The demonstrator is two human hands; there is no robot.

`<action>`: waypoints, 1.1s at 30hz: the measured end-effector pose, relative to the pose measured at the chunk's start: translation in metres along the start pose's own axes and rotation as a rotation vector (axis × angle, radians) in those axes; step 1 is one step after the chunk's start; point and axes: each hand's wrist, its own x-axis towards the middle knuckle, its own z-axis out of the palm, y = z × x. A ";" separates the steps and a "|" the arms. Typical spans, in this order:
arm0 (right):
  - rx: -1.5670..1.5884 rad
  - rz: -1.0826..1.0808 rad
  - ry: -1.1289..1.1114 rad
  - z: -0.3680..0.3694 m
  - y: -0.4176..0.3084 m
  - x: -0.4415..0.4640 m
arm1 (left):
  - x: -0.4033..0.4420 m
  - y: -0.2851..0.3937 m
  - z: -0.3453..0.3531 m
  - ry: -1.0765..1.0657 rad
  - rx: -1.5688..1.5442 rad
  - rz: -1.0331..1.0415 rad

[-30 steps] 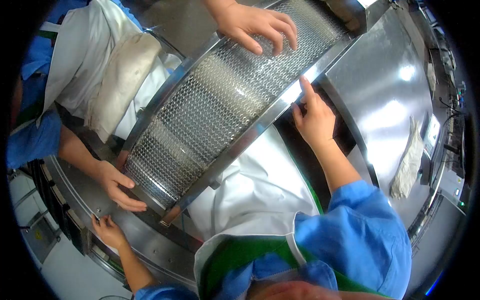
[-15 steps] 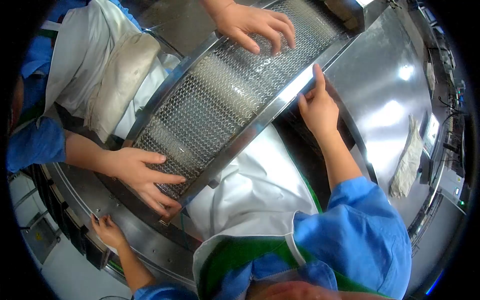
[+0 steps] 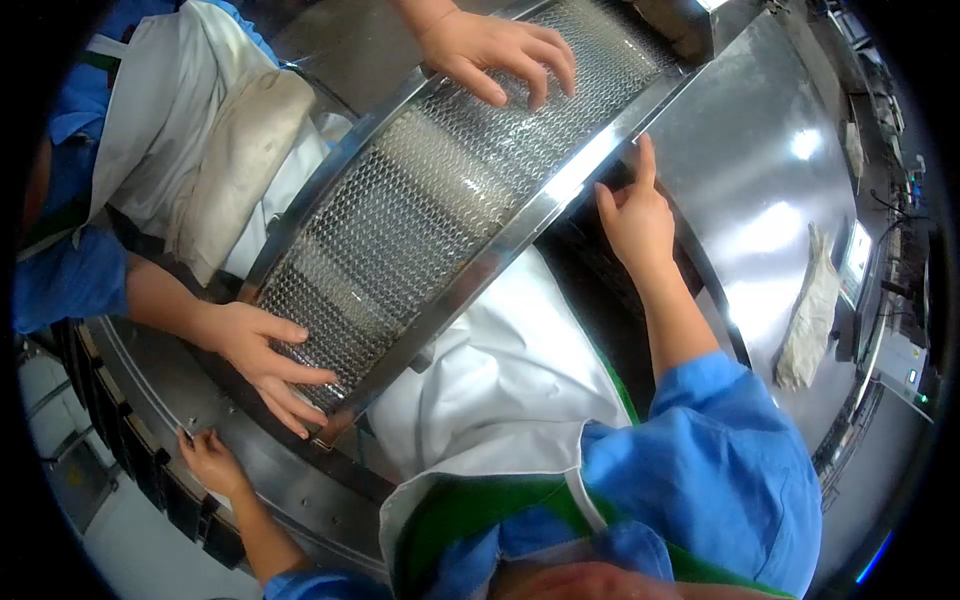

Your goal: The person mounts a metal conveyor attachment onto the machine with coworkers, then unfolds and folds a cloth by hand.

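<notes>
A long metal frame [image 3: 520, 215] with a chain-link wire mesh [image 3: 385, 225] slants across the middle of the view. My right hand [image 3: 640, 225] is by its near rail, index finger stretched and thumb apart, holding nothing visible; whether the fingertip touches the rail I cannot tell. At lower left, my left hand [image 3: 213, 465] has its fingers bent over the rim of a curved steel surface [image 3: 290, 490]. Two hands of a co-worker are at the mesh: one hand [image 3: 265, 355] spread at its lower end, another hand [image 3: 500, 58] over its upper part.
The co-worker's white apron [image 3: 150, 130] and blue sleeve [image 3: 75, 280] are at upper left. A broad steel surface [image 3: 740, 180] curves along the right, with a pale cloth-like piece [image 3: 812, 315] on it. My white apron [image 3: 500, 340] lies close below the frame.
The mesh frame has shifted slightly to the upper left, away from my right hand. Both co-worker hands have moved slightly left with it. My left hand has barely moved.
</notes>
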 end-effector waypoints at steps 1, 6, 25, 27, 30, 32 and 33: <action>0.012 0.023 -0.016 0.000 0.002 -0.002 | 0.000 -0.001 0.001 0.000 -0.001 0.000; 0.022 0.025 0.049 0.006 0.009 -0.015 | -0.001 0.001 0.000 0.009 0.008 0.003; 0.109 -0.020 -0.089 -0.003 -0.002 0.023 | -0.002 -0.006 0.006 0.008 0.006 0.011; 0.156 0.027 -0.065 -0.005 -0.002 0.023 | -0.002 -0.003 0.005 0.001 0.021 -0.015; 0.144 0.008 -0.042 -0.007 0.002 0.019 | -0.001 -0.002 0.004 -0.053 0.011 -0.073; 0.114 0.018 -0.044 -0.010 0.000 0.011 | -0.001 -0.001 0.004 -0.045 0.000 -0.074; 0.084 0.029 -0.047 -0.011 -0.001 0.007 | -0.001 -0.001 0.004 -0.037 -0.010 -0.074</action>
